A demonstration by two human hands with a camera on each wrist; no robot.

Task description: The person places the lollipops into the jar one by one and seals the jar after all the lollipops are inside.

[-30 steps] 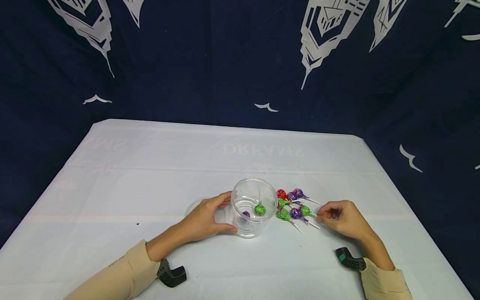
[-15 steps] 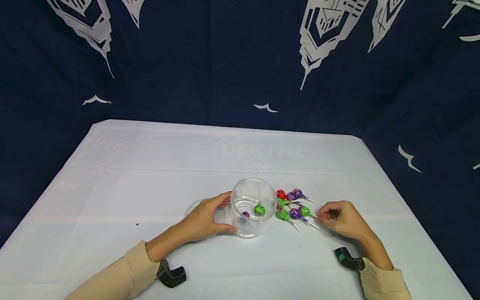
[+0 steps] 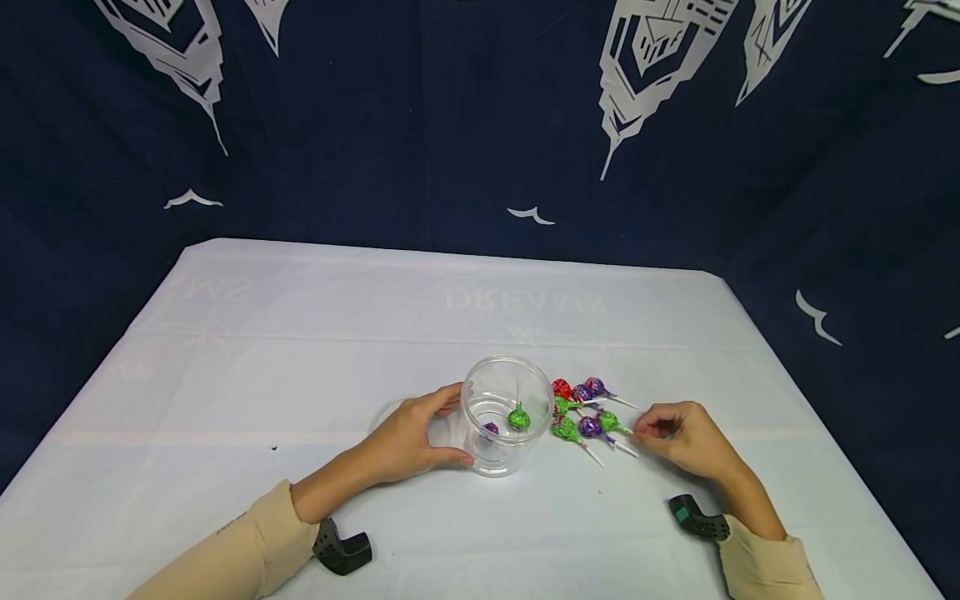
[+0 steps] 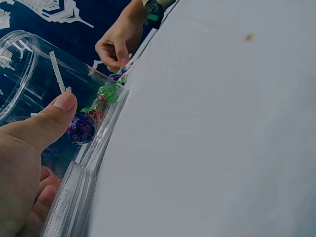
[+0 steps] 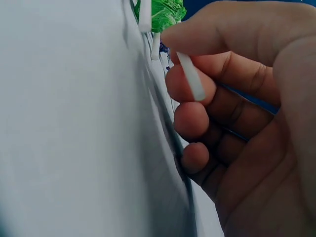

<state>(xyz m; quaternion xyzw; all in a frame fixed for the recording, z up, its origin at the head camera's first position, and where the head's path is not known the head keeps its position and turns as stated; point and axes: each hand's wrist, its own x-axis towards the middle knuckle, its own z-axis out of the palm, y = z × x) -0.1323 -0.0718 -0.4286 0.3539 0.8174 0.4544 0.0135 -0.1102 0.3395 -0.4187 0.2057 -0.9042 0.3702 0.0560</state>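
A clear plastic jar (image 3: 504, 465) stands upright on the white-covered table. My left hand (image 3: 405, 440) grips its side, the thumb at the near side in the head view. Inside lie a green-wrapped lollipop (image 3: 519, 418) and a purple one (image 3: 491, 428). To the jar's right, my right hand (image 3: 686, 435) pinches the white stick (image 5: 191, 79) of a green lollipop (image 3: 609, 421) between thumb and forefinger. That lollipop's head lies at the edge of a loose group of several red, purple and green lollipops (image 3: 565, 428) near the jar.
A clear round lid (image 3: 384, 410) lies left of the jar, partly hidden by my left hand. It also shows beside the jar in the left wrist view. A dark blue cloth (image 3: 360, 125) with white prints hangs behind the table.
Hardly anything differs. Both hands keep their places, the right one still pinching the lollipop stick, and the view shifts very slightly.
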